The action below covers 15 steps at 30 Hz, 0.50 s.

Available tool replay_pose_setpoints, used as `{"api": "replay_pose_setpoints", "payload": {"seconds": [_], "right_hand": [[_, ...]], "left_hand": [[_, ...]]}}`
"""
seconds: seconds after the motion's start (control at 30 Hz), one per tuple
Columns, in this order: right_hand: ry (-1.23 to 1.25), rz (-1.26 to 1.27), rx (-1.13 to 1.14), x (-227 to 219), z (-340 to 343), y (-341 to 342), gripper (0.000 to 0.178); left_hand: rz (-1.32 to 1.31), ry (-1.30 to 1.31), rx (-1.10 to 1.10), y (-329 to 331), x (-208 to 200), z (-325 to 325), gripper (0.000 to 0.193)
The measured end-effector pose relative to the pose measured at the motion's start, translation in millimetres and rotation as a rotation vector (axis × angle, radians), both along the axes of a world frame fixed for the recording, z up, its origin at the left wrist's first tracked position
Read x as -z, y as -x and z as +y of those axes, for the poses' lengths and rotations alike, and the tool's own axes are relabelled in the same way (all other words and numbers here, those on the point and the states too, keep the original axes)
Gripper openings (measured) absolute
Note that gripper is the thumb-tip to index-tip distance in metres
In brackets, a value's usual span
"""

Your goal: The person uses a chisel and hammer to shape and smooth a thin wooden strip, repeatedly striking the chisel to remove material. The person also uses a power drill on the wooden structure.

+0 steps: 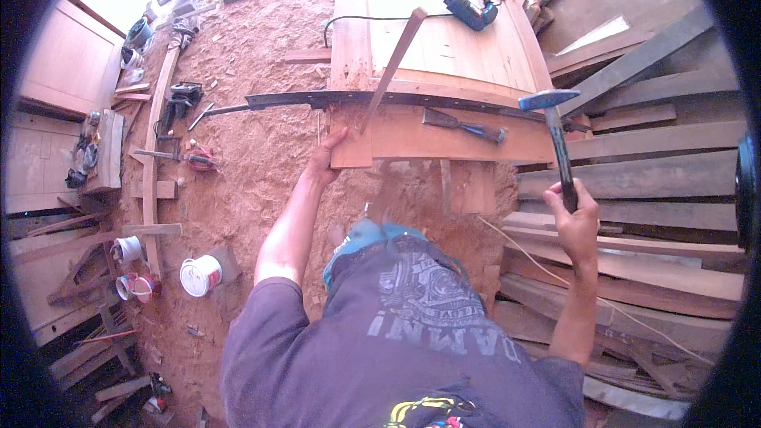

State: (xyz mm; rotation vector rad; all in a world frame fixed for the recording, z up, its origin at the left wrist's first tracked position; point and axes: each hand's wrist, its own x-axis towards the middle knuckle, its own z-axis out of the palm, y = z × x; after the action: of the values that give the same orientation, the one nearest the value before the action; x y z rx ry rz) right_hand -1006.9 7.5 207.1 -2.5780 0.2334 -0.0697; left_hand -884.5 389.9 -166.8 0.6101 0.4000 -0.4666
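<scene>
My right hand (576, 210) is raised at the right, closed around the dark handle of a hammer (560, 139) with a blue-grey head. At the near left corner of a wooden panelled door (468, 136), my left hand (325, 157) grips the edge, thumb on top. A narrow wooden strip (394, 59) rises at a slant from the door's frame near that hand. On the near rail lies a chisel (462, 124) with a wooden handle. A long dark bar clamp (317, 100) crosses the door just beyond it.
A corded drill (468, 10) rests on the door's far part. Stacked planks (634, 178) crowd the right side. Wood shavings (254, 47) cover the floor. At the left are a white bucket (200, 276), a long wooden beam (158, 103) and leaning door panels (67, 63).
</scene>
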Motion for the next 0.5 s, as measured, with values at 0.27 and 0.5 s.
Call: {"api": "replay_pose_setpoints", "payload": {"seconds": [0.27,0.5], "right_hand": [[0.057,-0.139,-0.115,-19.3,14.0,-9.7,0.012],[0.09,-0.528,-0.363,-59.7,86.7,-82.8,0.014]], "left_hand": [[0.016,-0.034,-0.024,2.4,2.2,3.1,0.045],[0.037,-0.061,-0.029,-1.6,-10.0,-3.1,0.047]]}}
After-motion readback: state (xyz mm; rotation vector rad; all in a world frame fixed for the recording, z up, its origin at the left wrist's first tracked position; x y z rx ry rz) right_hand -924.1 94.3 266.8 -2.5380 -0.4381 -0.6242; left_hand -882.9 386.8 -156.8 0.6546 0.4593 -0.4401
